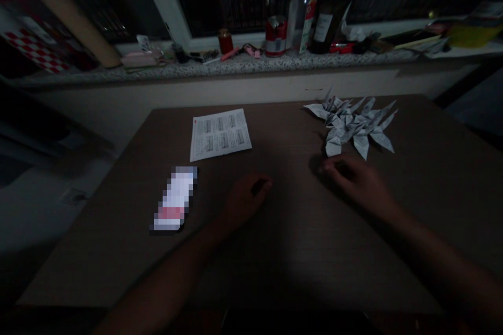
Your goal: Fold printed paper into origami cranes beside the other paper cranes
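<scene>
My left hand rests on the dark wooden table with its fingers curled loosely and nothing visible in them. My right hand lies to the right of it, fingers bent down against the tabletop, just below a pile of several folded paper cranes. The nearest crane sits a little beyond the right fingertips, apart from them. A flat printed paper sheet lies beyond my left hand. The light is dim, so I cannot make out whether either hand pinches anything small.
A blurred rectangular object lies at the left of the table. Behind the table a stone windowsill holds a red can, bottles, a small red jar and clutter. A cardboard tube leans at the back left.
</scene>
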The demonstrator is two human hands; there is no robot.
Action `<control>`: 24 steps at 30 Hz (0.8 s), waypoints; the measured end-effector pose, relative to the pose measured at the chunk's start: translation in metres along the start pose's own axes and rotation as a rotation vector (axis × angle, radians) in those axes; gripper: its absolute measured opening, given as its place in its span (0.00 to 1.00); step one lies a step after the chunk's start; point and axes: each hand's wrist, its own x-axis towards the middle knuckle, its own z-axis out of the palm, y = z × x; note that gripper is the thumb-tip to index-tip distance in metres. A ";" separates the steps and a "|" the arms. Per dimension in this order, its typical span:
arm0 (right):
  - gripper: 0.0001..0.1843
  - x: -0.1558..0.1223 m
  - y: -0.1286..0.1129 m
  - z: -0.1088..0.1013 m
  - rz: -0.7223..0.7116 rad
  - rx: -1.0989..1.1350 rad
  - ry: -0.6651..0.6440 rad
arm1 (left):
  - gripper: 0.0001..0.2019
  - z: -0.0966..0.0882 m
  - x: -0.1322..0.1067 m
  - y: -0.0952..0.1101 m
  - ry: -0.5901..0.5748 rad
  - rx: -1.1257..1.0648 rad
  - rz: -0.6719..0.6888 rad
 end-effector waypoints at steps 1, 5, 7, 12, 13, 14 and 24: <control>0.12 0.000 -0.003 0.007 -0.102 0.001 -0.051 | 0.10 0.000 0.000 0.000 -0.001 0.001 -0.002; 0.14 -0.003 -0.005 0.031 -0.362 0.028 -0.176 | 0.11 0.002 0.000 0.000 0.010 -0.004 -0.002; 0.19 -0.007 0.000 0.040 -0.397 0.009 -0.234 | 0.10 0.003 0.000 -0.001 0.025 -0.013 -0.005; 0.20 -0.013 0.011 0.049 -0.416 -0.044 -0.274 | 0.09 -0.003 0.002 -0.002 0.033 0.043 0.022; 0.20 -0.013 0.011 0.049 -0.417 -0.047 -0.280 | 0.09 -0.006 0.004 -0.003 0.042 0.073 0.034; 0.20 -0.013 0.012 0.049 -0.416 -0.048 -0.284 | 0.09 -0.011 0.006 -0.005 0.053 0.109 0.046; 0.19 -0.013 0.014 0.050 -0.406 -0.035 -0.288 | 0.10 -0.064 0.058 -0.042 0.189 0.532 0.144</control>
